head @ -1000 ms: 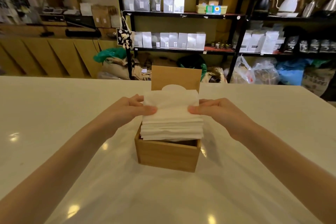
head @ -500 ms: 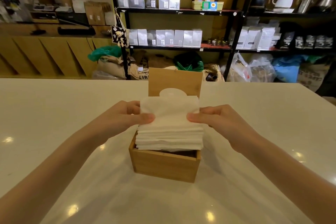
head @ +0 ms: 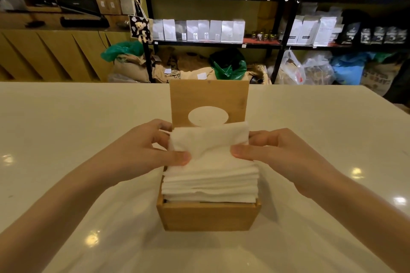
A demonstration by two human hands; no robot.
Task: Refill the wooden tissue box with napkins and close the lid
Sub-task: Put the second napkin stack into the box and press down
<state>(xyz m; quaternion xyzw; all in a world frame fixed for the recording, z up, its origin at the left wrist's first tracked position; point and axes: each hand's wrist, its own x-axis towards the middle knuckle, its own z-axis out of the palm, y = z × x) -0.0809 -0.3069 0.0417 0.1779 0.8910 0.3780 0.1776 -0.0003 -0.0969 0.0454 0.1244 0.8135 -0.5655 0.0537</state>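
the wooden tissue box (head: 208, 217) sits on the pale desk (head: 66, 128) straight ahead, between the two forearms, with its lid (head: 208, 97) swung up and standing upright at the far side, the oval dispensing hole facing the camera. a thick stack of napkins (head: 210, 173) rests in the mouth of the box, but most of it rides above the rim; only the lowest layers look to be inside the walls, and a dark gap shows under the stack at the front edge. the left hand (head: 142, 153) has its grip pinching the stack's left side, thumb laid on top and fingers tucked behind and below; the right hand (head: 277, 155) mirrors it on the right side, thumb pressing the top sheet, fingers wrapped round the far edge. the top napkin is a little rumpled between the two thumbs. as a judgement, the task is around its middle: the box is opened and the napkins are brought to it and lined up over the opening, but they are not yet seated. what is left is to press the stack down until it sits below the rim, let go, then fold the lid forward and shut it. the stack looks tall for the depth of the box, so the lid may not close flat unless the napkins compress or some are taken off. shelves with bags and kettles stand well behind the desk.
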